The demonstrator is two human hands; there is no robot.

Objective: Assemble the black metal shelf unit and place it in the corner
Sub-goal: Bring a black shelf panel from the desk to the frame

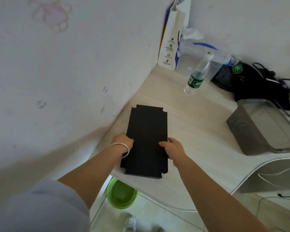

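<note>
— Where's the shelf piece at the moment?

— The black panel (147, 139) lies flat on the pale surface (199, 131), lengthwise away from the person, near the left wall (57, 81), with its near end about at the surface's front edge. Its corners are notched, probably where the posts slot in.

— And the hands?

— Both hold it. The left hand (123, 139) grips the left long edge, with a silver bangle (124, 149) at the wrist; the right hand (172, 148) grips the right edge opposite, fingers curled round it. One on each side likely keeps it level and square.

— Why that spot?

— I'd guess it's the open stretch. The corner beyond holds a paper bag (172, 39), a clear lidded box (204, 59) and a water bottle (197, 76); a grey tray (264, 126) and a black bag (251, 82) sit well to the right.

— Far along?

— Early, I'd judge: no posts or other panels in view.
</note>
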